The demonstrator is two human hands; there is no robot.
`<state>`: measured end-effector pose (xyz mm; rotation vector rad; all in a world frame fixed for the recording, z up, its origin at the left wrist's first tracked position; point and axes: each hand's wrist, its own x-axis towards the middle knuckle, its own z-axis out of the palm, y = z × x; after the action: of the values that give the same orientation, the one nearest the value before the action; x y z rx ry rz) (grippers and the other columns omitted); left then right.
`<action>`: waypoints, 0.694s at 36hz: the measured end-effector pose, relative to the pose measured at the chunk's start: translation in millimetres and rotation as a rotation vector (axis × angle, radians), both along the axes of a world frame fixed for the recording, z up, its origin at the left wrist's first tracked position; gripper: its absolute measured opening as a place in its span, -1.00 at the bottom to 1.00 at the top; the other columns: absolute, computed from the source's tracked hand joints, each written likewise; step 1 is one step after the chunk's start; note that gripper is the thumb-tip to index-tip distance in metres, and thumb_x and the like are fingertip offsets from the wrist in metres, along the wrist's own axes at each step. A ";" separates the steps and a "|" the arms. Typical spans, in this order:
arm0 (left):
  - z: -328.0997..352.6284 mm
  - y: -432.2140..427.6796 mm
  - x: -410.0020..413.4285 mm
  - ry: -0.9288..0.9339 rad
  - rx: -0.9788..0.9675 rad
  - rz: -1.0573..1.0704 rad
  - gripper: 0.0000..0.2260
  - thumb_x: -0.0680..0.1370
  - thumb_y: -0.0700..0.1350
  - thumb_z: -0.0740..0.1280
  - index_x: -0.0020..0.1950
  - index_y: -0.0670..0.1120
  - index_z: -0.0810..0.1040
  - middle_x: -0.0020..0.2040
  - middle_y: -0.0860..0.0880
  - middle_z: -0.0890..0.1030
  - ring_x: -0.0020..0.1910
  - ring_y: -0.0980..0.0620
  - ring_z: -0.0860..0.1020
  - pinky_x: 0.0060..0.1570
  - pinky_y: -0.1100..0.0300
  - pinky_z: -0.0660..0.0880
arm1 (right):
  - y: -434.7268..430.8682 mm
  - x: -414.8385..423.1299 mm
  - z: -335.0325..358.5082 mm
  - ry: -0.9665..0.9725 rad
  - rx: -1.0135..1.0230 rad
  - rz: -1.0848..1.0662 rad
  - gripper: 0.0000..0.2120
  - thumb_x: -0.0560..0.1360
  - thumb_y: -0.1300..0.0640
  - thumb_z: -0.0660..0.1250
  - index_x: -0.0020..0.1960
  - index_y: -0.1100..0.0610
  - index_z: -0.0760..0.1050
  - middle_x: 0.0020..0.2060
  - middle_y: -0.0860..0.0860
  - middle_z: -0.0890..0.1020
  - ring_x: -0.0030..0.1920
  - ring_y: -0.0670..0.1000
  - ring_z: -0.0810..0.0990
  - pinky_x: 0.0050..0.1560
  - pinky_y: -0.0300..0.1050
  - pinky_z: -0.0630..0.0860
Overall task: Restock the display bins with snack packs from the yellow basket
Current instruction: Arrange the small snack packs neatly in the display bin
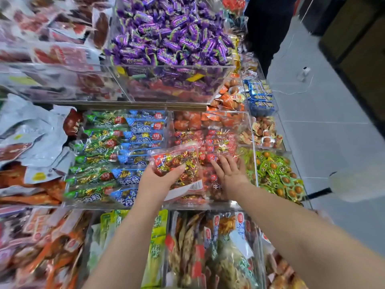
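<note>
My left hand (155, 181) grips a clear red snack pack (177, 163) full of gold and red wrapped pieces, thumb on top, held tilted over the clear acrylic bin (251, 130) in the middle shelf. My right hand (228, 171) lies with straight fingers pressing flat on the red packs (216, 142) stacked in that same bin, just right of the held pack. The yellow basket is out of view.
Left of it, a bin holds green packs (93, 161) and blue packs (141, 134). Purple candies (173, 34) fill the upper bin. Green-wrapped eggs (275, 172) sit at right, orange packs (198, 119) behind. Grey floor (325, 113) runs along the right.
</note>
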<state>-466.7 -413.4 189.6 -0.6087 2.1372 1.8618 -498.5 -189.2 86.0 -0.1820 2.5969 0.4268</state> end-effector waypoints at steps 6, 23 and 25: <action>-2.4 -2.2 -2.2 -0.011 0.022 -0.007 -0.70 0.33 0.08 0.55 -0.02 0.12 0.53 -0.23 0.23 0.67 -0.26 0.24 0.64 -0.29 0.30 0.44 | -0.2 0.6 -7.9 0.062 -0.005 0.000 0.03 0.48 0.18 0.19 0.12 0.05 -0.80 0.41 0.09 -0.49 0.42 0.20 -0.47 0.18 0.45 -0.48; 12.4 -1.7 11.0 -0.173 0.123 0.145 -0.07 0.27 0.47 0.32 0.54 0.15 0.13 0.44 -0.03 0.40 0.33 -0.16 0.45 0.22 -0.27 0.44 | -2.8 15.2 62.8 0.265 -0.992 -0.381 -0.49 0.57 0.05 0.21 0.48 0.00 0.18 0.42 -0.04 0.18 0.31 -0.11 0.32 0.32 -0.19 0.36; 12.8 -0.4 10.5 -0.185 0.171 0.123 -0.06 0.23 0.43 0.35 0.54 0.17 0.14 0.42 -0.02 0.42 0.32 -0.17 0.46 0.22 -0.26 0.44 | -5.8 19.1 90.2 0.259 -1.297 -0.574 -0.68 0.58 0.13 0.16 0.30 -0.09 0.41 0.26 -0.10 0.43 -0.02 -0.32 0.45 -0.11 -0.40 0.44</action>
<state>-456.2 -413.8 202.4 -0.8539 1.8404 1.9417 -479.4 -195.0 176.2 0.2131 2.5679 -1.5176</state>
